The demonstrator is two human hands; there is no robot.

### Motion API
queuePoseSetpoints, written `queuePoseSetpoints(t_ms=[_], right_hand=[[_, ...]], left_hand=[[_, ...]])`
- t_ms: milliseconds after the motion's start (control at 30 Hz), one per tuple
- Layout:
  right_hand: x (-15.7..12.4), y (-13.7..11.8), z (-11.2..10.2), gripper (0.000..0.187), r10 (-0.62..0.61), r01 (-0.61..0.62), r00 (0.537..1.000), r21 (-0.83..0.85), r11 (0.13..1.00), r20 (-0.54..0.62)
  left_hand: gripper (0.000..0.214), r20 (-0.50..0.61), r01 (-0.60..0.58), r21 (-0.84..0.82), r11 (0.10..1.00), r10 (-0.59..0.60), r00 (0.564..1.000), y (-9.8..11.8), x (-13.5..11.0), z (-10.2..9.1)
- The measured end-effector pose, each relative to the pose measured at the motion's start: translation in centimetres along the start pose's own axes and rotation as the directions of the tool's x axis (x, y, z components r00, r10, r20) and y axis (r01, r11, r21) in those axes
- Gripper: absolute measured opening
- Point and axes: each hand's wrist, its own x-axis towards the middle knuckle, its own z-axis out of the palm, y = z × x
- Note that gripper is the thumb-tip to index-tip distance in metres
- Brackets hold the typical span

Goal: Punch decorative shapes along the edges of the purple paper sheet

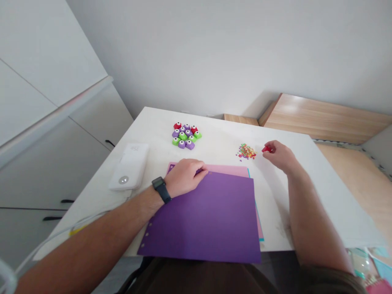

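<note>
My left hand (pixel 185 176), with a dark watch on its wrist, has its fingers closed at the far edge of a purple sheet of paper (pixel 211 216). Small punched holes run along the sheet's left side and far edge. Beneath it, pink and blue sheets (pixel 232 169) peek out. Off to the right, above the table, my right hand (pixel 280 156) grips a small red craft punch (pixel 267 149), partly hidden by the fingers. A heap of colourful paper confetti (pixel 246 151) lies just left of that hand.
Several red, purple and green craft punches (pixel 186 136) stand grouped at the back of the white table (pixel 219 153). At the left sits a white box-shaped device (pixel 130 165) with a cable. White cabinets (pixel 70 134) flank the left; a wooden board (pixel 324 116) is behind at right.
</note>
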Motion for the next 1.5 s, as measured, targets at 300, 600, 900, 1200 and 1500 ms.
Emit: queuePoseSetpoints(t_ms=[300, 600, 900, 1200, 1500], right_hand=[[2.3, 5.5, -0.1, 0.040, 0.147, -0.143, 0.988, -0.113, 0.983, 0.035], [2.6, 6.4, 0.0, 0.054, 0.195, -0.223, 0.965, -0.157, 0.962, -0.174], [0.0, -6.0, 2.9, 0.037, -0.278, 0.288, 0.944, 0.030, 0.957, -0.177], [3.7, -21.0, 8.0, 0.040, -0.485, 0.485, 0.866, 0.033, 0.874, 0.119], [8.4, -25.8, 12.1, 0.029, -0.399, 0.400, 0.899, 0.034, 0.916, 0.177]], left_hand=[[0.020, 0.016, 0.012, 0.019, 1.000, -0.012, 1.000, -0.2, 0.0, 0.2], [0.019, 0.014, 0.017, 0.007, 1.000, -0.017, 1.000, -0.3, 0.0, 0.3], [0.019, 0.003, 0.001, -0.007, 1.000, -0.001, 1.000, -0.5, -0.1, 0.5], [0.020, 0.018, -0.008, 0.001, 1.000, 0.008, 1.000, -0.8, 0.1, 0.6], [0.020, 0.020, -0.008, 0.019, 1.000, 0.007, 1.000, -0.9, 0.1, 0.5]])
